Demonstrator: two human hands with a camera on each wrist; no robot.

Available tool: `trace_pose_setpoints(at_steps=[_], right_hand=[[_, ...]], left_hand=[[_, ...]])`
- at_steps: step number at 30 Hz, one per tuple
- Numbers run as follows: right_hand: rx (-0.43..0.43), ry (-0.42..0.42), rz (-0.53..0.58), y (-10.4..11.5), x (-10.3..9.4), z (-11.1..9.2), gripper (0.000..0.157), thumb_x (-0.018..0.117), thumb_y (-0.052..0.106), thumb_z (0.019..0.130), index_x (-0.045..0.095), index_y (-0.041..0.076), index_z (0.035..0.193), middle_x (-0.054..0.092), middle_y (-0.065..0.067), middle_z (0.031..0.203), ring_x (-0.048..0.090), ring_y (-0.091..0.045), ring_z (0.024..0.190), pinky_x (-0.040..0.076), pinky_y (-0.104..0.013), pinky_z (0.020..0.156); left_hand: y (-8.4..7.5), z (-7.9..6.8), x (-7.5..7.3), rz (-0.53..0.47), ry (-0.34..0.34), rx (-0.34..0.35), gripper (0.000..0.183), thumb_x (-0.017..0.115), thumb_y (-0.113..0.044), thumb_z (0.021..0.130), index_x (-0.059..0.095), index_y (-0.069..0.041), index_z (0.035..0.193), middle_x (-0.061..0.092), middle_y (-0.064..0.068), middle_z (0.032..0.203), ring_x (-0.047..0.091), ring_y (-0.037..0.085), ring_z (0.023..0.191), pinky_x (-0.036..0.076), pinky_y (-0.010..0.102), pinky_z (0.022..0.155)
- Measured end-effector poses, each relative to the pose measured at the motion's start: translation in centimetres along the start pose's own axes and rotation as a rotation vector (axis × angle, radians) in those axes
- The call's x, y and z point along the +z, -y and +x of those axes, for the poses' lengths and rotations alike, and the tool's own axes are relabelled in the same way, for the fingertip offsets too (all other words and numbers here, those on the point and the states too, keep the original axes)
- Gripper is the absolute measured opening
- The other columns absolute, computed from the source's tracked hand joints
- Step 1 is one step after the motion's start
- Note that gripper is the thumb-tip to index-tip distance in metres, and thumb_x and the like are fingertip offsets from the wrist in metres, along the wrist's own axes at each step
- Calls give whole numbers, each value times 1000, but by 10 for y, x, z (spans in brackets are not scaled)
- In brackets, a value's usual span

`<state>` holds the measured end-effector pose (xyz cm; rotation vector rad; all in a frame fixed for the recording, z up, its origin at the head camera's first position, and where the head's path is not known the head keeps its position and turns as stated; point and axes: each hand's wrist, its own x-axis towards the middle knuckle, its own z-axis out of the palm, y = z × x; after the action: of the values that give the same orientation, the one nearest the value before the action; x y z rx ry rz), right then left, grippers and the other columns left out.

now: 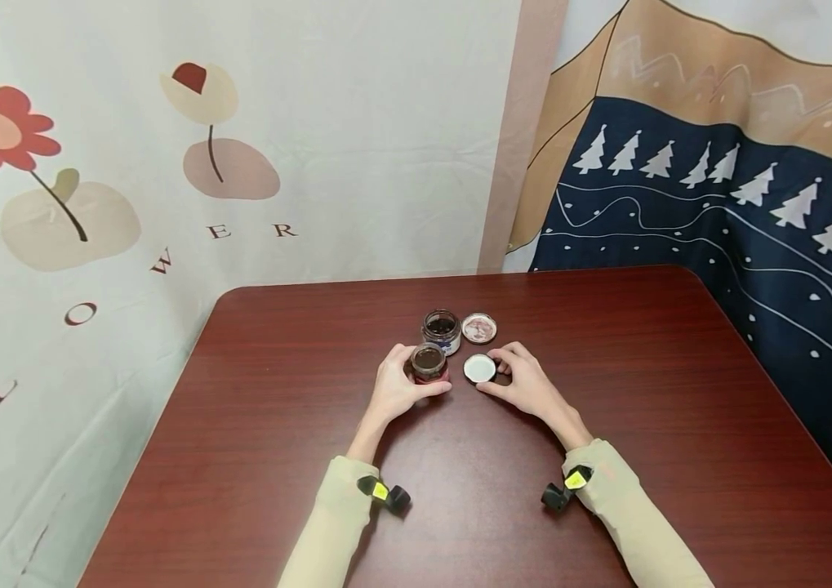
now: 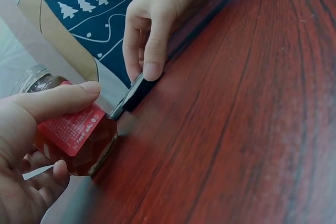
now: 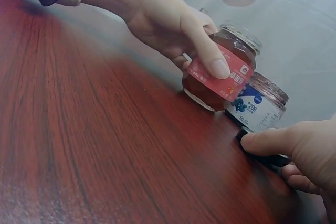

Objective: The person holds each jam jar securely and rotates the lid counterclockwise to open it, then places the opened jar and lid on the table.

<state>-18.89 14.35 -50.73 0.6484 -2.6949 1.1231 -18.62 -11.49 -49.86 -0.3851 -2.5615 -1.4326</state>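
Note:
My left hand (image 1: 395, 385) grips a glass jar (image 3: 236, 56) with a red label and amber-brown contents; its top is uncovered. In the left wrist view the thumb lies across the red label (image 2: 73, 127). To the right, my right hand (image 1: 529, 382) pinches a round black lid (image 1: 479, 368) by its edge, white inside facing up, at the table surface. Just behind the red-labelled jar stands a second uncovered glass jar (image 1: 442, 329), with dark contents and a white-and-blue label (image 3: 257, 106). Beside that jar another lid (image 1: 479, 328) lies with its stained inside up.
Everything stands on a dark red wood-grain table (image 1: 276, 490) with rounded far corners. Behind it hangs a pale cloth (image 1: 357, 122) printed with flowers and letters. A dark blue cloth with white trees (image 1: 680, 212) hangs at the right.

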Motion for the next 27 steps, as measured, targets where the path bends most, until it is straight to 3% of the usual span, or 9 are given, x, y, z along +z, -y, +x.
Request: trace_pose_setpoints(at_steps=[11,21,27], right_hand=[[40,33,-34,2,3,2,57,84,20,83,63,-6,129,53,-16,113,58,-22,90,50,-39,81],[8,19,-82,3,4,2,60,81,17,85,58,-10,134,53,-18,115,60,-25,91,50,-44,82],[25,38,-79,2,4,2,62,80,18,85,56,-10,136,52,-18,117,60,-24,93,51,-43,83]], left_hand=[[-2,1,4,-12,20,-4,57,97,-28,64,71,-9,111,57,1,96,54,16,87,45,33,78],[-4,0,7,-12,17,-28,64,98,-35,61,70,-12,115,58,-1,99,53,15,89,44,33,78],[-5,0,8,-18,22,-46,73,99,-32,59,67,-10,121,61,2,108,57,18,100,46,38,89]])
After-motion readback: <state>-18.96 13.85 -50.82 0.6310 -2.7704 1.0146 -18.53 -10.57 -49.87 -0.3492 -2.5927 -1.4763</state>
